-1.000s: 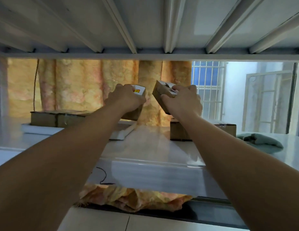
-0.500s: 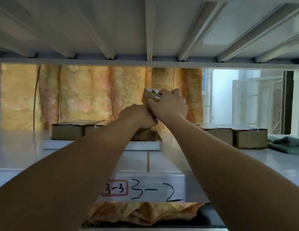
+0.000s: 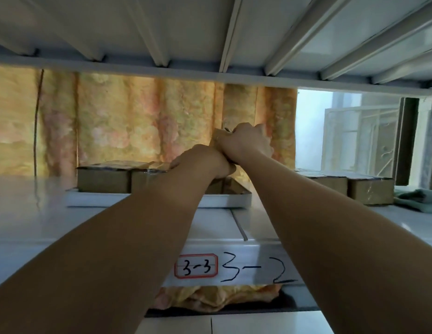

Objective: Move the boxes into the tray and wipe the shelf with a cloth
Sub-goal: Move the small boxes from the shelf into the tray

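The right hand (image 3: 244, 143) grips a box (image 3: 215, 140), axis hidden; left hand's (image 3: 205, 162) fingers unclear.

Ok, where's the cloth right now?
In the head view, the cloth lies on the shelf at the far right edge, just right of two boxes outside the tray.

Shelf (image 3: 41, 225) under the tray (image 3: 101, 200) looks like white painted metal, smooth and pretty glossy. The tray itself reads as smooth white plastic. Boxes (image 3: 101, 182) in the tray are matt brown cardboard with shiny tape on top, and the box (image 3: 216, 138) above the tray is the same card. Right of the tray there's a soft green cloth (image 3: 417, 200). Behind the tray, a patterned fabric curtain (image 3: 138, 121).
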